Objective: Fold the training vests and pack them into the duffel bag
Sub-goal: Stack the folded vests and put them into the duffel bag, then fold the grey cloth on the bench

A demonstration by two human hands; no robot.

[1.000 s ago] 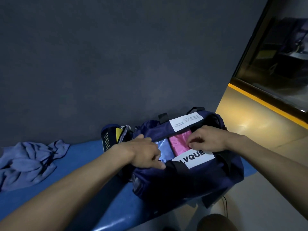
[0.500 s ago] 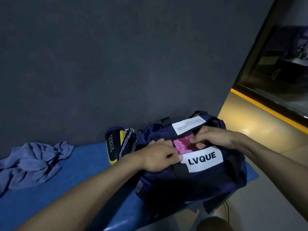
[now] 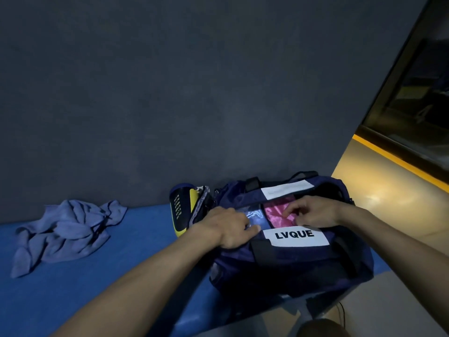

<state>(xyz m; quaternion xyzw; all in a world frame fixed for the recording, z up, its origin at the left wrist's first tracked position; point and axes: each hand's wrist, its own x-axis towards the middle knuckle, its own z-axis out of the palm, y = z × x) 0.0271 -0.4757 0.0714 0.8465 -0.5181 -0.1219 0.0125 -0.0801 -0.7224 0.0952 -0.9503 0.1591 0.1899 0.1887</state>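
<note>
The left hand [image 3: 229,228] lies curled over the near lip of the duffel bag [image 3: 291,259], its fingers pressing down on the pale blue vest [image 3: 254,216] at the left of the opening; whether it actually pinches the cloth or only pushes on it I cannot tell. The right hand [image 3: 313,212] has its fingers bent into the pink vest [image 3: 274,212], which sits just beside the blue one inside the bag, and seems to be tucking or pinching that fabric down. Both vests are already in the bag, so the likely step is settling them flat. The main risk, as I judge it, is that the slippery-looking mesh springs back up or bunches as the hands lift away, undoing the fold, or that a fold catches in the opening if the bag is closed over it. The bag itself sits at the right end of the blue tabletop [image 3: 121,276], its right side at or slightly over the edge above the floor, so a hard downward or rightward push could tip or slide it off. Room to work is tight behind, where the dark wall [image 3: 170,93] stands close, and on the left a dark and yellow item [image 3: 181,210] touches the bag's end. A crumpled blue-grey cloth [image 3: 63,235] lies well apart on the left, with open tabletop between it and the bag for pulling the bag inward.
</note>
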